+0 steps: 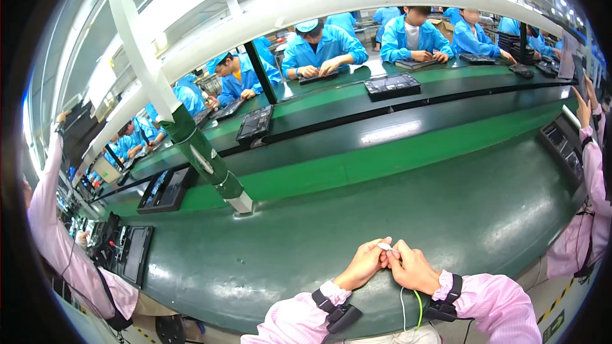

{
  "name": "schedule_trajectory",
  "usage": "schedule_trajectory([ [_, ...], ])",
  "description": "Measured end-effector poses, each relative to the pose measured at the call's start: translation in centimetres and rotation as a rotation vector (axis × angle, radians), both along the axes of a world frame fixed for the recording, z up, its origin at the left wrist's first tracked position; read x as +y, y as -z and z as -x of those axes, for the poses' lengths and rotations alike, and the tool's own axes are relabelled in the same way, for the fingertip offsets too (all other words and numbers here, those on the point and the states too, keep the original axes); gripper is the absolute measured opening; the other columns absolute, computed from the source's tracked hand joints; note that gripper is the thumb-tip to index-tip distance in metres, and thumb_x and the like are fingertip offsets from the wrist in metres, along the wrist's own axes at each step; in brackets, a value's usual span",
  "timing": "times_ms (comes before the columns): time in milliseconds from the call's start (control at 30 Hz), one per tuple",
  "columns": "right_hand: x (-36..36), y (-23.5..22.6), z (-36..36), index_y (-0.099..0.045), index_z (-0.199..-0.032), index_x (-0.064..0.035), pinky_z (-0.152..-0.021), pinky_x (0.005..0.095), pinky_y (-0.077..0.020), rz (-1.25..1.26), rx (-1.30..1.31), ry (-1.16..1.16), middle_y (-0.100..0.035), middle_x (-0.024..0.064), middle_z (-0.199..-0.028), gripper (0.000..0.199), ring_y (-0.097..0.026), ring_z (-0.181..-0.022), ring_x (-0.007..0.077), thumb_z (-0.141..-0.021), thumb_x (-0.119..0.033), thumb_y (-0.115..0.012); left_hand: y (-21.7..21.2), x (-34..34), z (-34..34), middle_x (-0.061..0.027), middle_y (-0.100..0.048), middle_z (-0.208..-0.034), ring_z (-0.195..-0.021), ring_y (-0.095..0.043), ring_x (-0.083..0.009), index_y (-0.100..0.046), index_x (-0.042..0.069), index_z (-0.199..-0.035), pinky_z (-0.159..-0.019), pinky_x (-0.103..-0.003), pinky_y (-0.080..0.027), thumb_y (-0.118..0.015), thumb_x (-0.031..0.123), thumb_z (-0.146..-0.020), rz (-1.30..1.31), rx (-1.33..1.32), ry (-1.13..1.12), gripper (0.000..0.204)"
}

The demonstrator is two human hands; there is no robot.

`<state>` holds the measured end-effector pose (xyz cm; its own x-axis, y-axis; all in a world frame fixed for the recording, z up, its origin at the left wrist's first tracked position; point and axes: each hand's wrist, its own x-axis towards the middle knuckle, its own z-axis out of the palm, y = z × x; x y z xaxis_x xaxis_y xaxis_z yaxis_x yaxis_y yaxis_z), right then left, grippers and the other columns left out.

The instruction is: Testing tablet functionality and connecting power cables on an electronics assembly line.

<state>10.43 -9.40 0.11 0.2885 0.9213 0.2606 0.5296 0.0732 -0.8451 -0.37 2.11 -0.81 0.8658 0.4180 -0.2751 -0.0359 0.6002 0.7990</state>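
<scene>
Close together over the near edge of the bench, my left hand (362, 264) and my right hand (412, 267) pinch a small white piece (385, 246) between their fingertips. Its exact kind is too small to make out, and the fingers cover part of it. Below my right hand hang a thin white cord (403, 309) and a bright green cord (419, 309). Whether they join the white piece is hidden. Pink sleeves and black wrist bands cover both my forearms.
The green bench (287, 248) carries a white-and-green post (210, 165) at left. Dark framed panels lie at left (135, 255) and right (564, 146). Co-workers in pink stand on both sides. Across a conveyor line (319, 153), several people in blue handle dark devices.
</scene>
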Motion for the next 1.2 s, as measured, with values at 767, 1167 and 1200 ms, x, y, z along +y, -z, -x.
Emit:
schedule_trajectory([
  [767, -0.19, -0.02, -0.16, -0.044, -0.090, -0.0007, -0.057, 0.0464, -0.0493, 0.015, 0.055, -0.026, -0.063, 0.0213, -0.071, 0.010, -0.063, -0.065, 0.0424, -0.090, -0.009, -0.050, 0.66, -0.05, -0.03, 0.0017, -0.048, -0.067, -0.059, -0.045, -0.0086, -0.053, 0.007, -0.080, -0.058, -0.023, -0.039, -0.049, 0.022, -0.100, -0.005, 0.002, -0.020, 0.025],
  [1167, -0.15, -0.26, 0.01, -0.044, -0.092, -0.0010, -0.058, 0.0465, -0.0494, 0.032, 0.037, -0.006, -0.064, 0.0207, -0.073, 0.013, -0.063, -0.066, 0.0421, -0.089, -0.011, -0.052, 0.80, 0.17, 0.16, 0.0015, -0.045, -0.071, -0.064, -0.041, -0.0092, -0.051, 0.008, -0.080, -0.062, -0.024, -0.037, -0.049, 0.022, -0.100, -0.020, -0.028, 0.011, 0.025],
  [1200, -0.17, -0.27, 0.01, -0.044, -0.092, -0.0011, -0.058, 0.0467, -0.0494, 0.023, 0.023, -0.011, -0.064, 0.0207, -0.073, 0.013, -0.063, -0.066, 0.0420, -0.089, -0.011, -0.052, 0.83, 0.18, 0.17, 0.0014, -0.045, -0.071, -0.064, -0.041, -0.0093, -0.050, 0.008, -0.080, -0.062, -0.024, -0.037, -0.049, 0.022, -0.100, -0.017, -0.024, 0.010, 0.024],
])
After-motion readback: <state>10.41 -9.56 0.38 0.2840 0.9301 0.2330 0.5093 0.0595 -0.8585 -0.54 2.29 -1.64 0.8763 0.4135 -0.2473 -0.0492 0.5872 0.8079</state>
